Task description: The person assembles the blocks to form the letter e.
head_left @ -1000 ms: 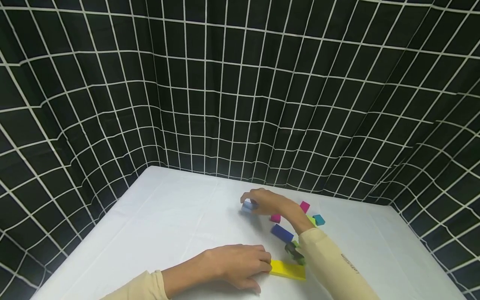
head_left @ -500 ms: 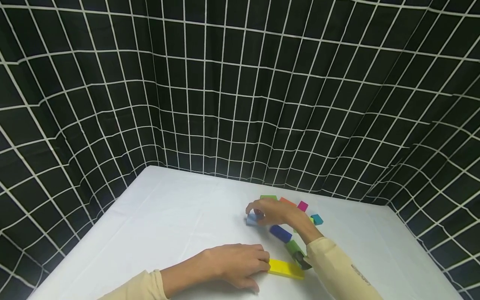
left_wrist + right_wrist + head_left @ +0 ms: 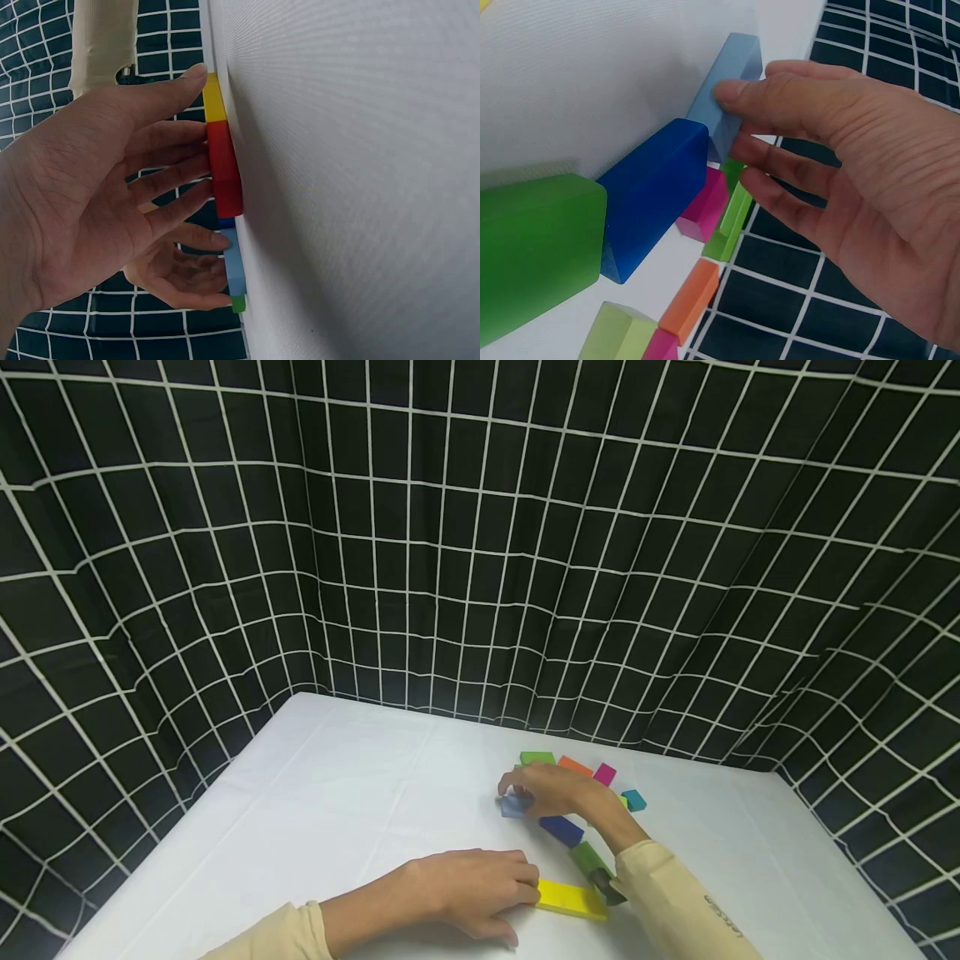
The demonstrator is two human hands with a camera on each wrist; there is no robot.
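Observation:
My right hand (image 3: 555, 789) pinches a light blue block (image 3: 727, 94) between thumb and fingers, low over the white table. One end of it meets the dark blue block (image 3: 656, 195), and a green block (image 3: 540, 251) follows in the same line. In the head view a yellow block (image 3: 572, 900) lies just beyond the fingertips of my left hand (image 3: 480, 893). The left wrist view shows a red block (image 3: 225, 169) under those fingertips, which rest against it with the fingers nearly straight. The thumb tip is by the yellow block's end. From the head, the red block is hidden by the left hand.
Behind the right hand lie a bright green block (image 3: 537, 757), an orange block (image 3: 575, 766), a magenta block (image 3: 604, 773) and a teal block (image 3: 633, 800). Black cloth with a white grid (image 3: 450, 568) hangs round the white table (image 3: 360, 777).
My right hand has brought the light blue block rightward and nearer, up to the dark blue block. The left hand stays in nearly the same place.

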